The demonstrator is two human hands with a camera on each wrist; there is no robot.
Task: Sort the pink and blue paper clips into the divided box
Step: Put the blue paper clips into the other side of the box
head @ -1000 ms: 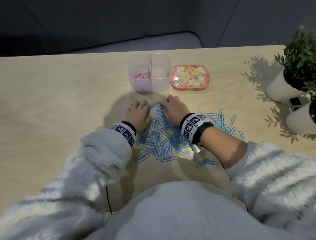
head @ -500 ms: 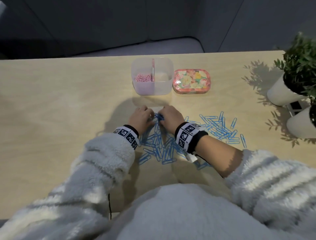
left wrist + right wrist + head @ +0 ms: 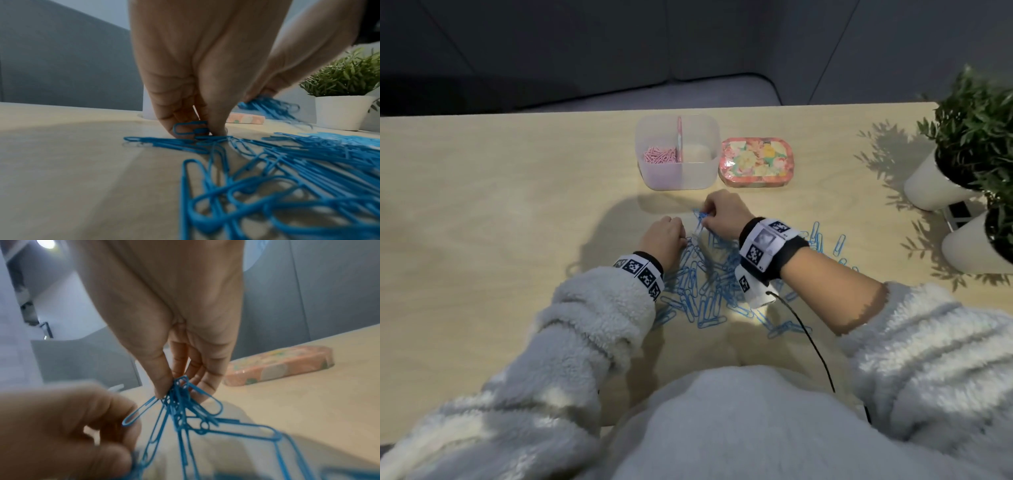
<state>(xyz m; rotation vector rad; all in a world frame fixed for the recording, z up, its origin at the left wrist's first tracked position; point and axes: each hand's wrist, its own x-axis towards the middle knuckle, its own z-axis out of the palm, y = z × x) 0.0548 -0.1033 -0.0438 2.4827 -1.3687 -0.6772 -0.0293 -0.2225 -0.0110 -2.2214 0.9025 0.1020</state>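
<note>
A clear divided box (image 3: 677, 178) stands at the table's far middle, with pink paper clips (image 3: 659, 156) in its left compartment; I see nothing in the right one. Blue paper clips (image 3: 703, 284) (image 3: 287, 170) lie heaped on the table between my wrists. My right hand (image 3: 717, 214) (image 3: 179, 386) is raised a little above the heap and pinches a hanging bunch of blue clips (image 3: 185, 408) (image 3: 269, 107) (image 3: 700, 219). My left hand (image 3: 667, 240) (image 3: 197, 129) is down on the heap's near-left edge, thumb and fingers pinching blue clips (image 3: 190, 129) against the table.
A flowered tin (image 3: 756, 162) (image 3: 279, 366) lies right of the box. Two potted plants in white pots (image 3: 941, 185) (image 3: 976, 246) (image 3: 343, 112) stand at the right edge. More blue clips (image 3: 822, 240) are scattered right of my right wrist. A black cable (image 3: 811, 342) runs from that wrist.
Both hands drew together over the heap and closed on clips. The right hand has since lifted a bunch off the table toward the box; the left stays low on the heap.
</note>
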